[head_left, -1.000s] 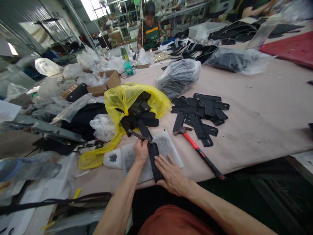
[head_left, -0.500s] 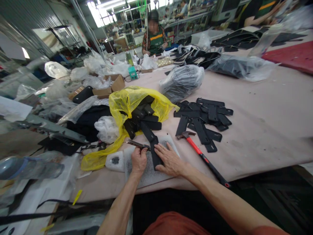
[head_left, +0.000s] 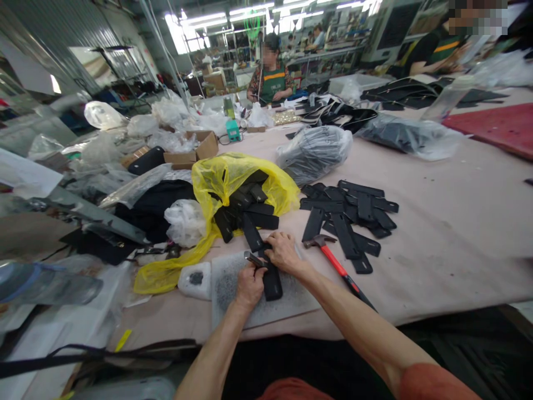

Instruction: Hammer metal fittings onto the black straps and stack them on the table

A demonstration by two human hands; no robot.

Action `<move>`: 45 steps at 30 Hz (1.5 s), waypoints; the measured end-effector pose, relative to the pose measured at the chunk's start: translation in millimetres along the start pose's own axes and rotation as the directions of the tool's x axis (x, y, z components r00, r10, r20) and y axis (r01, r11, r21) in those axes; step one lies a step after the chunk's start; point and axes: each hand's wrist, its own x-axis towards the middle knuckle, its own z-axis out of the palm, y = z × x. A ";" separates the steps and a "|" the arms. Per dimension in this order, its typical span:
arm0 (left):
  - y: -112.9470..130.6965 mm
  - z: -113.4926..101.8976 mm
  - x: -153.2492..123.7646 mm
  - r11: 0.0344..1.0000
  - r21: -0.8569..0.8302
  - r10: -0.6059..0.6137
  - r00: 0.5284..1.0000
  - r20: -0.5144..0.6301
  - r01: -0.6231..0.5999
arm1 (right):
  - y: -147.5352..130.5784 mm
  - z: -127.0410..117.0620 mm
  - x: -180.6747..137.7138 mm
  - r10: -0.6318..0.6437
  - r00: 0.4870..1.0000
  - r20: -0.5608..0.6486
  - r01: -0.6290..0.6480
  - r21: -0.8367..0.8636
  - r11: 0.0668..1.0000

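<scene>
My left hand (head_left: 251,286) is closed round a short metal punch (head_left: 255,259), which is tilted over a black strip (head_left: 273,282). The strip lies lengthwise on a pale, speckled pad (head_left: 233,289). At its far end my right hand (head_left: 283,253) has its fingers bent onto the strip. The fingertips and the punch's lower tip are partly hidden. To the right rests a claw hammer (head_left: 333,260) with a red and black handle. Beyond it several black strips (head_left: 350,214) lie in a heap. More black pieces (head_left: 250,203) spill from a yellow plastic bag (head_left: 208,172).
A white block (head_left: 195,279) with a dark patch sits left of the pad. Behind are a clear bag of dark pieces (head_left: 318,151), a cardboard box (head_left: 204,147) and a teal device (head_left: 232,131). A red board (head_left: 491,128) lies far right. Co-workers sit across the table.
My left hand has moved right with the punch, bringing it over the strip. My right hand has slid to the strip's far end, its flat fingers now bent. The view has shifted slightly.
</scene>
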 end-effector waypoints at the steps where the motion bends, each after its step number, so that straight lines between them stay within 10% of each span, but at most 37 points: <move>1: 0.3 -0.3 0.1 1.000 -0.004 0.000 1.000 -0.006 0.000 | -0.1 1.8 0.1 0.003 1.000 0.002 -0.003 0.001 1.000; 22: -1.1 0.1 2.1 0.994 -0.088 -0.060 0.998 -0.020 0.058 | 5.5 17.1 6.8 0.091 0.995 -0.042 -0.080 0.225 0.971; 31: 0.5 -0.3 2.9 0.993 -0.094 -0.071 0.997 -0.023 0.069 | 24.9 -8.3 15.2 0.340 0.923 -0.181 -0.174 0.592 0.787; 37: -0.8 0.9 1.6 0.992 -0.106 -0.072 0.997 -0.025 0.069 | 50.1 -55.4 -77.8 0.339 0.932 -0.127 -0.198 0.606 0.770; 45: 1.5 -0.1 1.8 0.994 -0.094 -0.058 0.998 -0.030 0.055 | 130.6 -62.5 -304.5 0.545 0.809 0.219 -0.552 -0.033 0.833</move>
